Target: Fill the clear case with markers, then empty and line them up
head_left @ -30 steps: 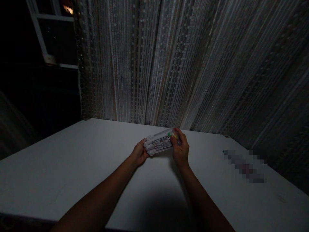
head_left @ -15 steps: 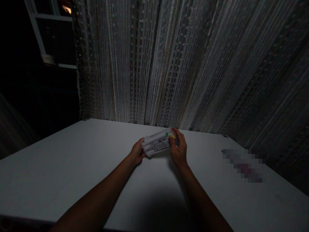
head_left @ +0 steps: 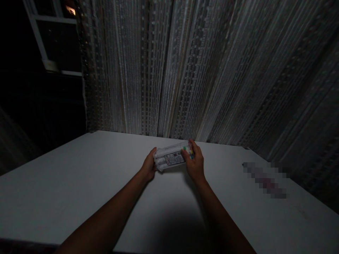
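Between my two hands, above the white table [head_left: 106, 197], is a clear pack of markers [head_left: 166, 153] with white barrels and coloured ends. A printed black-framed label faces up on it. My left hand [head_left: 149, 165] is closed on the pack's left end; its fingertips are partly hidden behind. At the other end my right hand [head_left: 195, 160] grips the pack, thumb on the front near the label and fingers over the top edge. Green, yellow and blue marker ends show beside that thumb. The pack tilts slightly, its right end higher.
A pixelated elongated item [head_left: 265, 180] lies on the table at the right. Behind the table's back edge hangs a grey patterned curtain [head_left: 159, 70]. A white-framed window [head_left: 59, 46] is at the upper left, with darkness below it.
My right thumb has slid left across the pack's front, onto the label's edge. Both hands still hold the pack, which has turned only slightly. The view has shifted a little.
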### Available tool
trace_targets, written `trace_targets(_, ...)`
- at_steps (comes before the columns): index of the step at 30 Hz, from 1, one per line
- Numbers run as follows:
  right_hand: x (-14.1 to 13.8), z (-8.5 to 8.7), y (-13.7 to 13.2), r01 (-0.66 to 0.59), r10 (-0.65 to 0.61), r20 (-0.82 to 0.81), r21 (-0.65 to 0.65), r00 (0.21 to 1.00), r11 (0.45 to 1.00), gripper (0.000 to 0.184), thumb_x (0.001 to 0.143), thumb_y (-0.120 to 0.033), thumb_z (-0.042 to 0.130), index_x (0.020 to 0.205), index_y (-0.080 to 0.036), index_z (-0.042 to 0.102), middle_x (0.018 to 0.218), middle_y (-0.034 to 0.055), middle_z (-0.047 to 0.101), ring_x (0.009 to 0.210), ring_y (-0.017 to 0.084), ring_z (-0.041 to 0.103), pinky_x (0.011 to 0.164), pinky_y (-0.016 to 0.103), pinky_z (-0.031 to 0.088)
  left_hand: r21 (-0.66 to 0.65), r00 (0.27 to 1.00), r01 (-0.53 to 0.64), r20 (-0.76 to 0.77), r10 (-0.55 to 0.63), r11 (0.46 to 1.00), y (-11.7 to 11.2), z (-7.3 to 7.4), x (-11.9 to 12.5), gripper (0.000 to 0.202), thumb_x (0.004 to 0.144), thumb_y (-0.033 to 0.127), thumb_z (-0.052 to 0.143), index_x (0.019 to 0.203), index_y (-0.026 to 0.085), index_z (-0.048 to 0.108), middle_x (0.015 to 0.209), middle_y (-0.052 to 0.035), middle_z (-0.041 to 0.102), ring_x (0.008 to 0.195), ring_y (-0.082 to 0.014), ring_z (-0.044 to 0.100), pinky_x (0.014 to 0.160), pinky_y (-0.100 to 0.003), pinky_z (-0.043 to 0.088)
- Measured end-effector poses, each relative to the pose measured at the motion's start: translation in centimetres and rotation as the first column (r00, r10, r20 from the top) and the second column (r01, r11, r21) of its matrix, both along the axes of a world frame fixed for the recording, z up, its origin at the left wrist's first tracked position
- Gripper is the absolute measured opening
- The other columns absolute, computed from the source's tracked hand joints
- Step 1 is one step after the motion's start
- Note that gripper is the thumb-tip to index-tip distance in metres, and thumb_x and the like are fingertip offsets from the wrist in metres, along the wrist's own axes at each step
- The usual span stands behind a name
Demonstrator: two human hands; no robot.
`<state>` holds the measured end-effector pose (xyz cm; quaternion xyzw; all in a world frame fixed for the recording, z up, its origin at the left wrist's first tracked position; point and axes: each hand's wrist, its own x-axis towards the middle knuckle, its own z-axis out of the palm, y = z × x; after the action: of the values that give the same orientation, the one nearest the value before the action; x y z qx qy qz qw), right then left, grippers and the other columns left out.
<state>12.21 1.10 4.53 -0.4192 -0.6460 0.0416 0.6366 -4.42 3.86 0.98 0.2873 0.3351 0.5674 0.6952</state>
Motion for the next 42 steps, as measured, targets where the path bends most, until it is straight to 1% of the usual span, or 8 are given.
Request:
trace_targets(5,0.1,0.1,-0.1,-0.005,0.005,0.037,-0.005,0.999,1.000,0.050,0.077,-0.036,0.055,0.122,-0.016,0.046,0.106,0.0115,0.052,0.100,0.022,0.051,0.088,0.038,0.042,0.076,0.998,0.068,-0.018,-0.067,0.995,-0.3,0.4,-0.2,0.029,0.082,0.039,0.044,0.092,0.016,0.058,0.071,-0.0046,0.063,0.054,-0.0180,0.060,0.042,-0.029,0.049)
trace_targets(10,0.2,-0.1,0.2,-0.040,0.038,-0.027,-0.060,0.999,0.997,0.053,0.076,-0.037,0.055,0.121,-0.013,0.047,0.109,0.0135,0.053,0.103,0.023,0.051,0.090,0.038,0.040,0.130,0.991,-0.037,-0.126,0.053,0.991,-0.1,-0.1,0.0,0.026,0.078,0.038,0.052,0.090,0.015,0.057,0.069,-0.0031,0.062,0.047,-0.0159,0.057,0.033,-0.024,0.044)
trace_targets(12,0.2,-0.3,0.4,-0.064,0.056,-0.086,-0.091,0.995,0.994,0.052,0.074,-0.038,0.056,0.120,-0.013,0.048,0.110,0.0133,0.054,0.102,0.023,0.051,0.090,0.039,0.040,0.118,0.992,-0.049,-0.111,0.062,0.992,-0.2,0.0,0.1,0.027,0.079,0.039,0.051,0.088,0.015,0.058,0.068,-0.0027,0.062,0.048,-0.0156,0.057,0.034,-0.023,0.045)
trace_targets(15,0.3,-0.5,0.8,-0.089,0.065,-0.189,-0.123,0.980,0.988,0.053,0.071,-0.039,0.059,0.116,-0.013,0.049,0.111,0.0134,0.054,0.101,0.023,0.052,0.090,0.041,0.040,0.075,0.999,-0.007,-0.037,0.010,0.997,-0.4,0.4,0.3,0.034,0.083,0.043,0.043,0.087,0.013,0.059,0.069,-0.0046,0.063,0.051,-0.0158,0.059,0.037,-0.023,0.046)
trace_targets(22,0.3,-0.5,1.0,-0.080,0.047,-0.276,-0.109,0.960,0.991,0.051,0.068,-0.039,0.060,0.110,-0.012,0.051,0.110,0.0131,0.055,0.101,0.023,0.051,0.091,0.041,0.038,0.014,1.000,0.018,0.007,-0.018,1.000,-0.5,0.8,0.0,0.030,0.087,0.036,0.038,0.093,0.015,0.058,0.076,-0.0061,0.064,0.055,-0.0169,0.061,0.044,-0.028,0.051)
trace_targets(27,0.1,-0.2,0.5,-0.090,0.073,-0.203,-0.077,0.977,0.993,0.051,0.069,-0.039,0.060,0.111,-0.013,0.051,0.105,0.0115,0.056,0.098,0.023,0.052,0.089,0.040,0.040,0.003,0.996,0.068,0.061,-0.068,0.998,-0.6,0.7,-0.2,0.032,0.088,0.042,0.036,0.094,0.017,0.056,0.075,-0.0049,0.063,0.056,-0.0191,0.061,0.050,-0.037,0.053)
trace_targets(39,-0.3,0.5,-0.7,-0.073,0.074,-0.062,0.010,0.995,0.997,0.039,0.077,-0.036,0.054,0.111,-0.019,0.052,0.105,0.0084,0.056,0.097,0.021,0.052,0.088,0.038,0.041,-0.032,0.991,0.121,0.068,-0.118,0.992,-0.6,0.5,0.1,0.040,0.090,0.042,0.029,0.093,0.013,0.057,0.074,-0.0074,0.064,0.059,-0.0187,0.062,0.050,-0.032,0.052)
trace_targets(42,-0.2,0.4,-0.7,-0.068,0.069,-0.051,0.031,0.996,0.997,0.039,0.078,-0.035,0.053,0.113,-0.018,0.052,0.108,0.0090,0.055,0.100,0.022,0.051,0.090,0.039,0.039,-0.040,0.990,0.136,0.052,-0.133,0.990,-0.6,0.4,0.2,0.040,0.090,0.043,0.030,0.094,0.014,0.057,0.077,-0.0077,0.065,0.063,-0.0200,0.063,0.052,-0.035,0.053)
